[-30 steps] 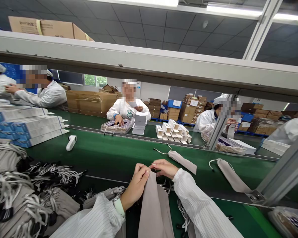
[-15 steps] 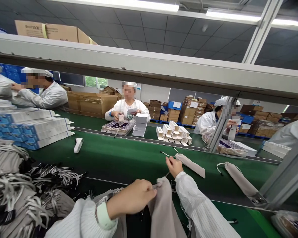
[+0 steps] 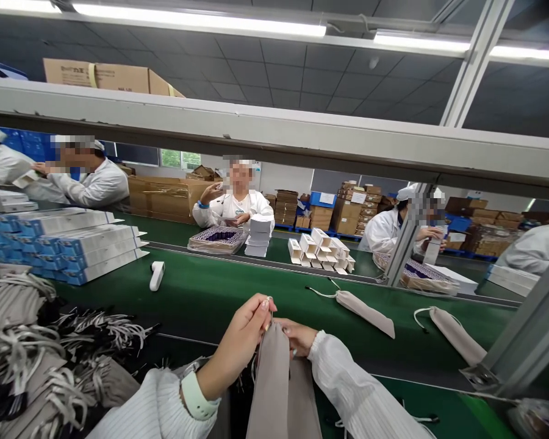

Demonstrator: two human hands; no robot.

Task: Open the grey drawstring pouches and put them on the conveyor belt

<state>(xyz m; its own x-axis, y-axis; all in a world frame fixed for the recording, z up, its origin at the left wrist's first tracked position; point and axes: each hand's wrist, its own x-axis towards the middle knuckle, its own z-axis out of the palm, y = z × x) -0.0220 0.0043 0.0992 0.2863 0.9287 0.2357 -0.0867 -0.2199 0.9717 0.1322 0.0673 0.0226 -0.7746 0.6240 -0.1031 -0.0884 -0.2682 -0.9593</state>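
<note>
A long grey drawstring pouch [image 3: 269,378] hangs upright in front of me, its gathered top between my hands. My left hand [image 3: 243,334] is closed, pinching the cord above the pouch's mouth, with a pale green watch band on its wrist. Fingers of my right hand [image 3: 301,337] close on the pouch's upper right edge; some fingertips are hidden behind the cloth. Below, more grey cloth shows beside the pouch. Two similar pouches, a nearer-middle pouch [image 3: 366,313] and a far-right pouch [image 3: 457,335], lie on the green belt [image 3: 201,286].
Heaped grey pouches with cords [image 3: 22,353] lie at my left. Behind them rise stacked blue-and-white boxes [image 3: 86,247], with a white handheld device [image 3: 156,276] beside them. Open white cartons [image 3: 320,250] stand across the belt, near co-workers in white. A metal post [image 3: 526,329] stands at right.
My left hand has risen to the pouch's cord. My right hand has come down and left onto the pouch's top. The co-worker opposite has raised one hand.
</note>
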